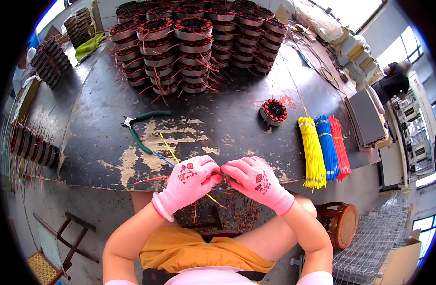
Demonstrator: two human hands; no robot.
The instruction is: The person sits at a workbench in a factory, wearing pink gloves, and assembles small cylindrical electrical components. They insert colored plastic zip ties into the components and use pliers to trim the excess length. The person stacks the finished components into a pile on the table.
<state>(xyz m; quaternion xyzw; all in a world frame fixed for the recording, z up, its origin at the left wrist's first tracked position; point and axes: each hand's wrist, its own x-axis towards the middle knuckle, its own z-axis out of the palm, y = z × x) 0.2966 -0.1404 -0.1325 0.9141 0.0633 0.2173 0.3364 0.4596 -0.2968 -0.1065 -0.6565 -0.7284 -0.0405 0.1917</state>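
Note:
My left hand (189, 180), in a pink glove, is closed around a few thin wires. A yellow wire (169, 147), a blue wire (162, 157) and a red wire (151, 180) stick out past it, and more ends hang below the fingers. Pinched against the left fingertips is my right hand (258, 180), also gloved in pink. A thin dark strand shows where the fingertips meet; the rest there is hidden. Beyond the left hand, green-handled cutting pliers (147, 115) lie spread on the table. One wound stator (274, 112) sits alone, beyond the right hand.
Stacked stators (193, 35) with red leads fill the far table (99, 123). Bundles of yellow wires (313, 154), blue wires (327, 147) and red wires (339, 149) lie at right. More stators (35, 145) stand at left. A wooden stool (341, 223) is by my knee; a person works far right.

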